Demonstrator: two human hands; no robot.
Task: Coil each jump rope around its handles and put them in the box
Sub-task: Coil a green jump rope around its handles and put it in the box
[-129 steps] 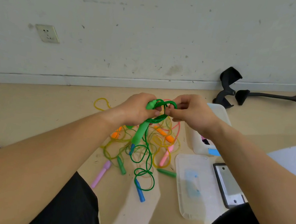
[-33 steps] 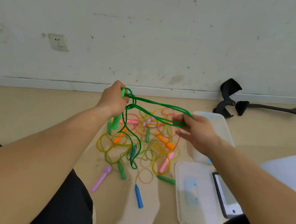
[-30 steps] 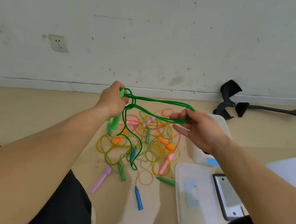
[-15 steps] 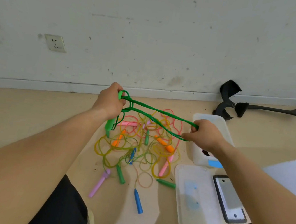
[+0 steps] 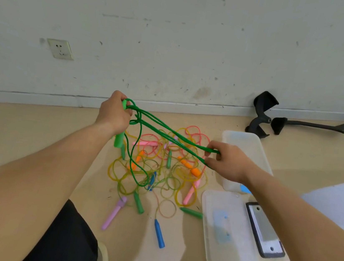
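Above the tan floor (image 5: 35, 130) by the scuffed wall (image 5: 178, 43), left hand (image 5: 114, 115) and right hand (image 5: 228, 163) grip the green rope (image 5: 210, 150) taut.

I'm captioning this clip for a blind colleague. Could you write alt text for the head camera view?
Seen from above, a person's left hand grips a green handle while the right hand pinches loops of the green rope stretched between them. Below, a tangle of coloured jump ropes lies on the floor beside a clear box and its lid.
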